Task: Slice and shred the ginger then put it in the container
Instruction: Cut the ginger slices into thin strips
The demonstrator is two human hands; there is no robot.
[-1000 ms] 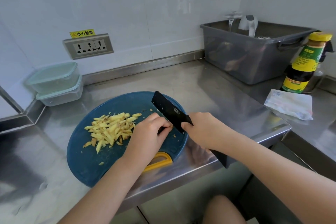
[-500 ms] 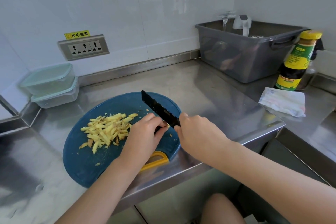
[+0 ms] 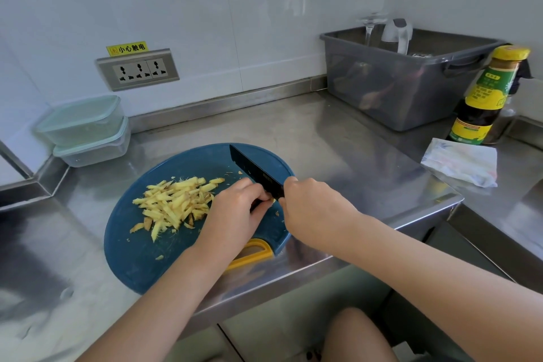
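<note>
A black, flat-bladed knife (image 3: 252, 169) is held over a blue plastic cutting board (image 3: 138, 258), round with one straight side and a yellow handle loop (image 3: 256, 253) set into its near rim. The knife's handle is wrapped fully by the right hand (image 3: 318, 211), fingers curled tight, so that only the matte blade is seen, angled away towards the back wall. The left hand (image 3: 235, 214) is set against the blade's left face, knuckles raised and fingers curled down over a small ginger piece (image 3: 272, 200), of which only a yellow sliver is shown beside the blade. Pale yellow ginger strips (image 3: 176, 203), fibrous and uneven, are heaped loosely on the board just to the left of that hand, with a few crumbs scattered around. Two lidded containers (image 3: 85, 123) of clear plastic are stacked in the back-left corner, apart from the board and shut. The board is laid on a brushed steel counter (image 3: 338, 150), its near rim close to the counter's front edge; bare steel is left open behind and to the right. Further right, a grey plastic tub (image 3: 396, 91), a dark bottle (image 3: 482, 103) with a yellow cap and a folded cloth (image 3: 461, 161) are seen.
</note>
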